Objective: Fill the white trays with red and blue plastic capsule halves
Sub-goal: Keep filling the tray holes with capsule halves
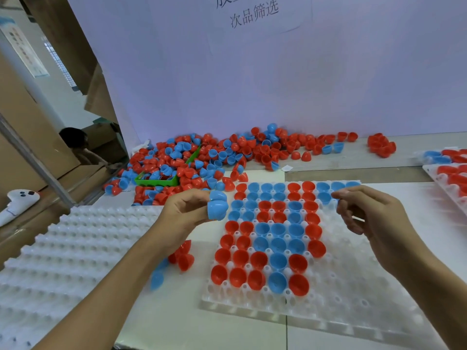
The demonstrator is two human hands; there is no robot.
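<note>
green bin [161, 182], cardboard boxes [30, 137], perhaps white toy [17, 202]

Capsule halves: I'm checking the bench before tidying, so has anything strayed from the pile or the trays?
Yes. A few red halves and a blue half lie loose on the table between the two white trays, under the left forearm.

I see the white tray [341, 294] lying flat on the table, its left and far pockets filled with red and blue capsule halves [267, 238], open sides up; its right and near pockets hold nothing. Left of that tray, another white tray [75, 243] lies with bumps upward. Beyond the tray, against the wall, a loose pile of red and blue halves [217, 157] spreads out. A few loose halves [183, 258] lie just left of the tray. Above its left edge, stacked blue halves [217, 205] are held.
</note>
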